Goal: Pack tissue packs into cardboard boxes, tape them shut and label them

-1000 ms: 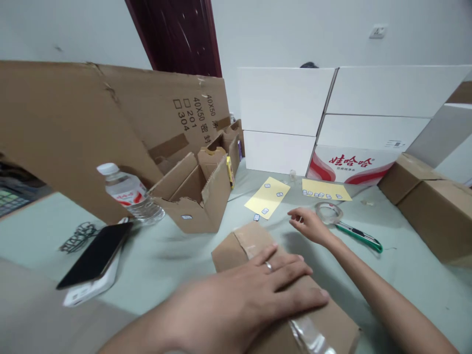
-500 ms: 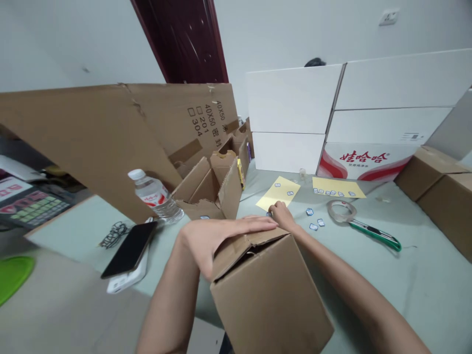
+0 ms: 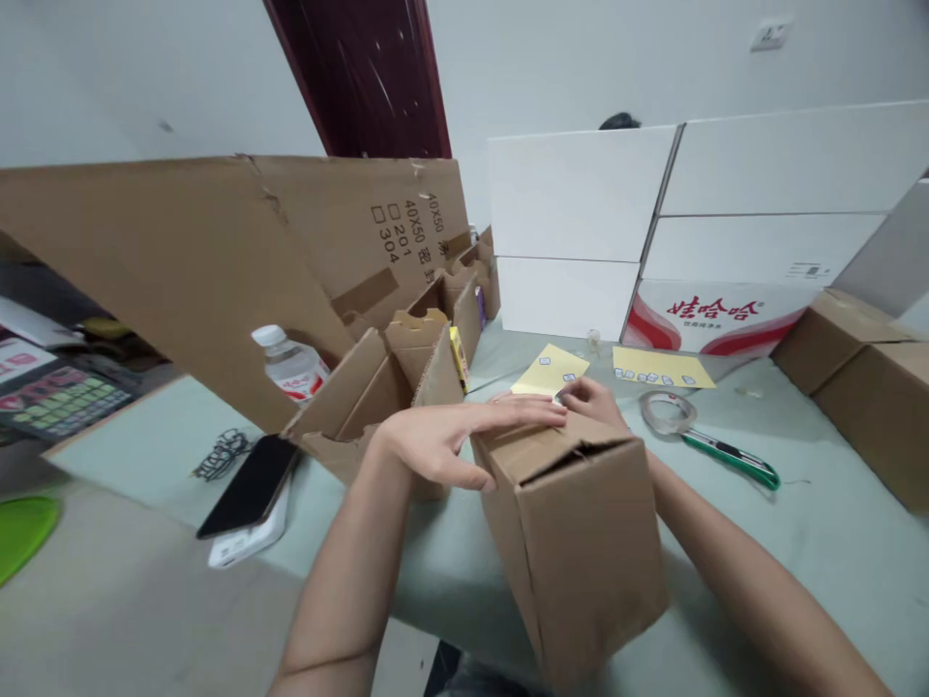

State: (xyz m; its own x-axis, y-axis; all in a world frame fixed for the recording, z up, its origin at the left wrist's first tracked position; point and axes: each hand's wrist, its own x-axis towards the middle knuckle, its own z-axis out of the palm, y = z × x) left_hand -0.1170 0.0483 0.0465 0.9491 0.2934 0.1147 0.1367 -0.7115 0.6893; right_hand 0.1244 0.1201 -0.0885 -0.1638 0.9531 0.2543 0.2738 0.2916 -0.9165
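A small brown cardboard box stands tilted at the table's near edge, its top flaps not fully flat. My left hand lies on the top flaps with fingers stretched out, pressing them down. My right hand is at the far top edge of the box, fingers curled together as if pinching something small that I cannot make out. A yellow sheet with small stickers lies just beyond it.
An open carton, a water bottle and a large cardboard sheet stand left. A phone lies on a white device. A tape roll and green cutter lie right, with brown boxes and white boxes beyond.
The box went from lying flat under my left hand to standing upright and turned. My right hand came back from the stickers on the table to the box's top edge.
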